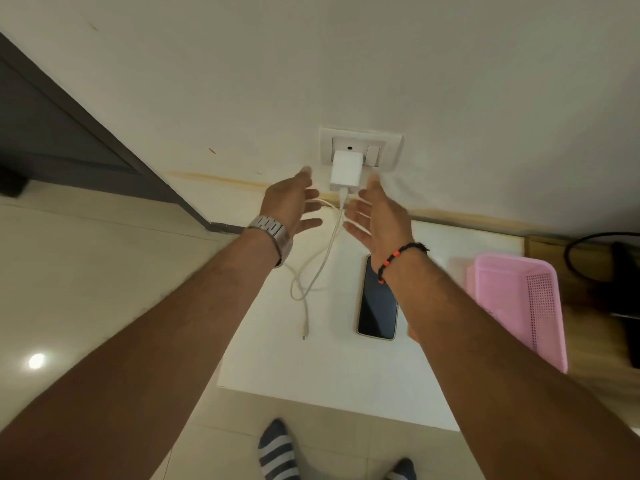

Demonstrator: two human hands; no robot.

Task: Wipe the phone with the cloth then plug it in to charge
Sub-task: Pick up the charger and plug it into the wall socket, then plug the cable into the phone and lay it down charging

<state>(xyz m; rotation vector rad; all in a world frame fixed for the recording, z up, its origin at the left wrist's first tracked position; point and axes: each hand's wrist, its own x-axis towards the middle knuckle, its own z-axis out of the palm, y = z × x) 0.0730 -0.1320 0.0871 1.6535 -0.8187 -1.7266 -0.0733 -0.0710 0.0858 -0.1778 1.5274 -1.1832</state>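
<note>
A pale wall (450, 81) rises behind a low white table (329, 375) standing on a tiled floor (86, 271). At twelve o'clock a wall socket (360, 145) carries a white charger (344, 171), and its white cable (320, 265) loops down over the table, the loose plug end lying at about seven o'clock from the phone (377, 301). The phone lies flat, screen up and dark, near the table's middle, unplugged. A pink basket (519, 306) sits at three o'clock. Both arms reach toward the charger: the left hand (289, 202), with a metal watch (272, 233) on its wrist, and the right hand (379, 214), with a beaded bracelet (394, 259), have fingers spread and grasp nothing.
</note>
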